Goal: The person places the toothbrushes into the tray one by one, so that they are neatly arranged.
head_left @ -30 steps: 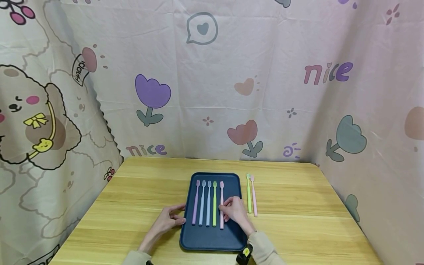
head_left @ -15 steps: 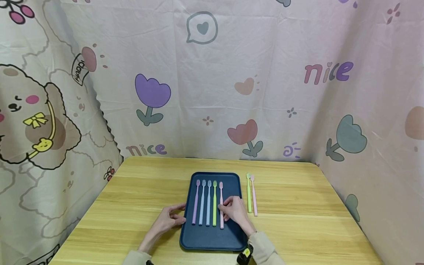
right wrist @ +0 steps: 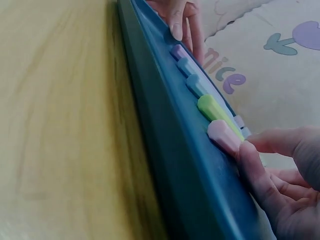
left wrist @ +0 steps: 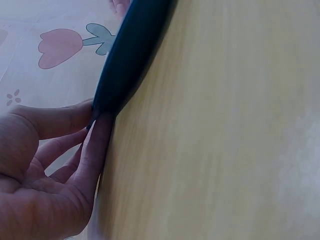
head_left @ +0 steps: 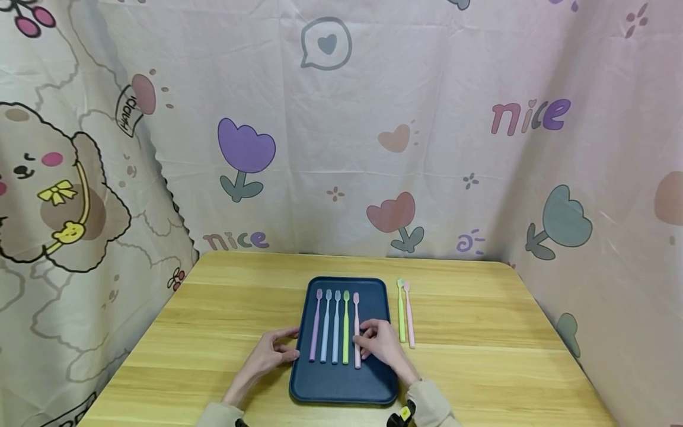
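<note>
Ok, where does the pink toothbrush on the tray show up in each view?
Head: the pink toothbrush is below centre, just right, by the right hand.
Left wrist: not in it.
Right wrist: pink toothbrush right of centre, nearest in row.
Shared landmark: the dark blue tray.

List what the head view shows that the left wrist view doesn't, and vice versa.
Only head: five toothbrushes lying on the tray, plus a loose green toothbrush and loose pink toothbrush on the table to its right.

Only left wrist: the tray's outer wall, side-on and close up, by the left grip.

Both: tray, table, left grip, the pinkish-red tulip print and the right grip, though left wrist catches only its fingers at the top edge.
</note>
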`<state>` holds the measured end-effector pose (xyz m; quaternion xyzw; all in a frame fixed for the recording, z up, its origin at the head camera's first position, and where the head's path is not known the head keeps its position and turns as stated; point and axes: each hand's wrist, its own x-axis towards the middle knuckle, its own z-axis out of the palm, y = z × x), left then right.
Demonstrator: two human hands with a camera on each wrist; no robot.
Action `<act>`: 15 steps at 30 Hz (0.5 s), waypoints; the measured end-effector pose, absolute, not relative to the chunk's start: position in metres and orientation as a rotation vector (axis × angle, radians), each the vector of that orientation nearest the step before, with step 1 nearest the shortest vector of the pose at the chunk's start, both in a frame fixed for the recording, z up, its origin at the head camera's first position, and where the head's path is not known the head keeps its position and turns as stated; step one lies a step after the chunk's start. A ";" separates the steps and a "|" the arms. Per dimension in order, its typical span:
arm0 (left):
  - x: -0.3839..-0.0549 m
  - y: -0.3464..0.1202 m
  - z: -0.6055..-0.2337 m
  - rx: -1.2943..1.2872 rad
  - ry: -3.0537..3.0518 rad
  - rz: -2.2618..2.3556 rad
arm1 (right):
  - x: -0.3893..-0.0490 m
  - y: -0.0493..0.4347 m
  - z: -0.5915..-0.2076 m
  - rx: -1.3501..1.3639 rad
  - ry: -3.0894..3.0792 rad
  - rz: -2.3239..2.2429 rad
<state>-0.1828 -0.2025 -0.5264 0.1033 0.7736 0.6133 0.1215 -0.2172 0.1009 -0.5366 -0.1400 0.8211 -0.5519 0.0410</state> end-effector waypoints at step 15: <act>-0.184 -0.203 -0.528 0.309 2.256 1.794 | -0.219 0.098 -0.540 -0.399 2.496 -1.719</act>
